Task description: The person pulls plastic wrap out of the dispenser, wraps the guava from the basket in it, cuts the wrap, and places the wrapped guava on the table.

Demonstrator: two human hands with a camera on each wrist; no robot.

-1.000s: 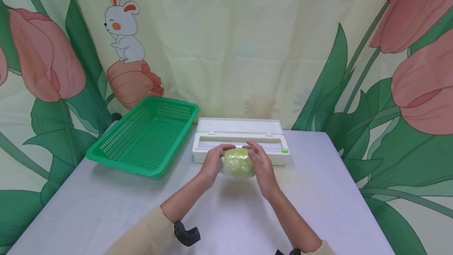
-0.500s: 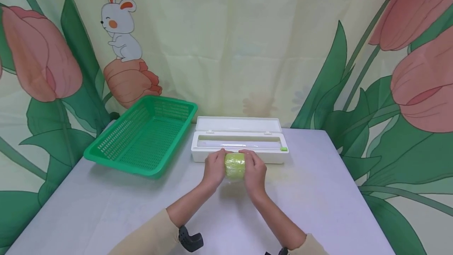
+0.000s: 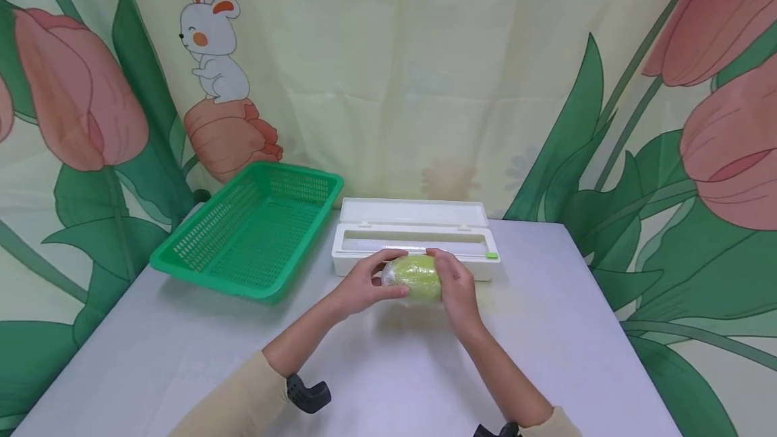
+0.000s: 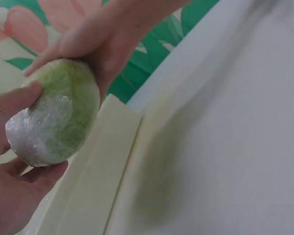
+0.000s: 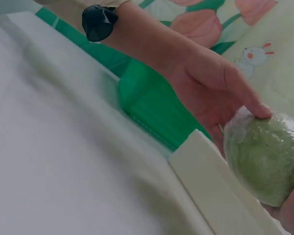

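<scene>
A green, oval piece of produce point(image 3: 419, 276) is wrapped in shiny clear cling film, bunched whitish at its left end. It is held up in front of the cling film dispenser point(image 3: 358, 264), above the table. My left hand point(image 3: 363, 283) grips the whitish end, thumb on the near side and fingers behind and below. At the other end, my right hand point(image 3: 456, 288) holds it with the fingers round its side. Both wrist views show the wrapped produce point(image 4: 59, 115) between the two hands, its shadow lying on the tabletop.
The white dispenser's lid point(image 3: 413, 212) stands open, with a film roll point(image 3: 419, 246) inside and a green slider point(image 3: 492, 255) at its right end. A green perforated basket point(image 3: 243, 290) sits at the left on the white-covered table point(image 3: 218, 363). A printed curtain point(image 3: 449, 86) hangs behind.
The hands closed in on the produce from both sides, covering its ends, then the left hand shifted outward with its thumb now on the near face. The produce has tilted slightly.
</scene>
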